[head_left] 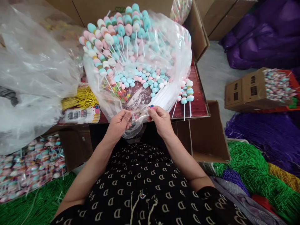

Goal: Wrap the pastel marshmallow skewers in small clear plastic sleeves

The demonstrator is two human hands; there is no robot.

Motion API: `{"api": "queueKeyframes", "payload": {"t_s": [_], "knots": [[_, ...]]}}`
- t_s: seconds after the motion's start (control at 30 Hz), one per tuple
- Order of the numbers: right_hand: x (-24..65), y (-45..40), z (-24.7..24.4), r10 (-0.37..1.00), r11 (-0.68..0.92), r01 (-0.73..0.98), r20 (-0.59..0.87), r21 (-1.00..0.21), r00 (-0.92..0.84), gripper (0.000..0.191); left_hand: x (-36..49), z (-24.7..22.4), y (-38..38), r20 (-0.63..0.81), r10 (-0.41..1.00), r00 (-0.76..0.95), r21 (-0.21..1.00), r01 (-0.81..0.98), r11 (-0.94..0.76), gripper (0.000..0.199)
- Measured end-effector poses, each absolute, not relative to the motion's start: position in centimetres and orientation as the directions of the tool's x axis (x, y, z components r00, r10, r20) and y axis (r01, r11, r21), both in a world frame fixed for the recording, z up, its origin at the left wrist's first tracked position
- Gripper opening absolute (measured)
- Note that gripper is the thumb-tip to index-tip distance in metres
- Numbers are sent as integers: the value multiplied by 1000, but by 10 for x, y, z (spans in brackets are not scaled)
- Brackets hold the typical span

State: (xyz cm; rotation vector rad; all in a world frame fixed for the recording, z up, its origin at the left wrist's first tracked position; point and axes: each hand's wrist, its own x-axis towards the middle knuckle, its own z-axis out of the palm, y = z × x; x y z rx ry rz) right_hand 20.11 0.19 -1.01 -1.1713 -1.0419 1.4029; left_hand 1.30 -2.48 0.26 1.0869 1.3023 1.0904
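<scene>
Low over the table's front edge, my left hand (120, 122) and my right hand (160, 121) pinch opposite ends of a small clear printed plastic bag (137, 117). What the bag contains, if anything, is too small to make out. Just beyond is a large clear plastic bag (181, 64) spread open, holding loose pastel candies (146, 76), white sticks (162, 96) and gummy rings (117, 90). Candy skewers (128, 28) in pink, blue and white are piled at its far side. A few more skewers (189, 91) lie right of my right hand.
Left on the table are yellow twist ties (82, 98) and a stack of printed bags (81, 115), beside large cloudy plastic (35, 62). Wrapped skewers (32, 165) fill the lower left. Right stand an open cardboard box (206, 134), a filled carton (246, 93) and green bead strands (253, 162).
</scene>
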Motion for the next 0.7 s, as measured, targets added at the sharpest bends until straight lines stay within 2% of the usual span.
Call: {"api": "queueKeyframes", "payload": {"t_s": [0.1,0.23,0.3,0.37,0.47,0.57,0.7], "knots": [[202,4,-6,984,-179,-220,-176,-959,-33,50,14,1,-24,-196,979,48,981,4,196,39],[206,-1,0,989,-137,-131,-142,-982,31,60,17,1,-22,-220,972,85,975,56,216,35],[211,-3,2,993,-99,-76,-104,-992,59,64,19,3,-20,-196,979,63,973,140,186,30],[215,-3,1,993,-85,-60,-89,-995,79,64,21,6,-19,-144,988,55,960,252,126,35],[220,-1,-2,988,-124,-135,-134,-983,70,55,24,8,-16,-63,996,64,923,384,34,40],[222,0,-3,982,-162,-175,-176,-971,66,52,26,6,-15,-43,997,58,921,388,17,26],[236,-1,2,993,-99,-40,-102,-994,67,57,31,3,-13,-30,999,34,944,330,17,20]]}}
